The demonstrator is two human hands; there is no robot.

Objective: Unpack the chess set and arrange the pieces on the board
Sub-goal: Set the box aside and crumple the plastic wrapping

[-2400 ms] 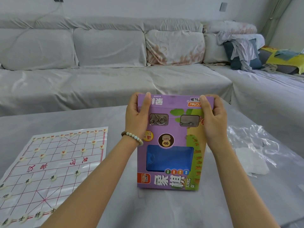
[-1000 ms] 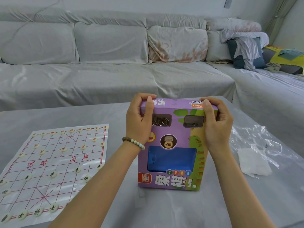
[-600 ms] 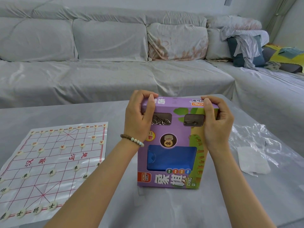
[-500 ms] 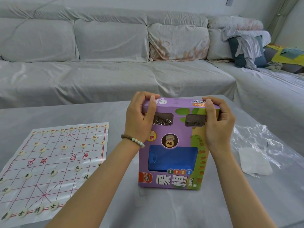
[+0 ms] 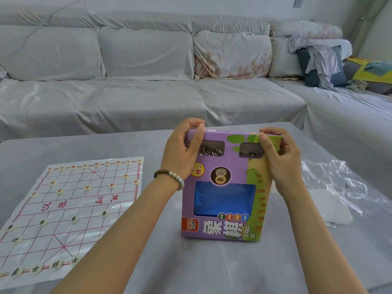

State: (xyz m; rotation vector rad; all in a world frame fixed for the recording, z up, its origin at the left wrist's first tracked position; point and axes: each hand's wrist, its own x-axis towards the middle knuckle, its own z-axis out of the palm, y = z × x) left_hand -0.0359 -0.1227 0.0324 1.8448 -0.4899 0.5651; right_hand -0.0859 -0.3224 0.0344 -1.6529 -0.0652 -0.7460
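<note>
Standing upright: purple chess box [image 5: 233, 166], blue window | left hand [image 5: 182, 153], right hand [image 5: 282, 162]: grips clasping top corners

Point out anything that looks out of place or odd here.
Crumpled clear wrap lies loose on the table, right of the purple box. Nothing looks spilled or damaged.

We read 象棋 and XIANG QI low on the front of the purple box [image 5: 222, 198], centre frame — its small red badge is too blurred. At left, the board [image 5: 84, 205] carries 楚河 and 汉界 in red across its middle; pale pieces [image 5: 74, 260] at lower left show 士.
</note>
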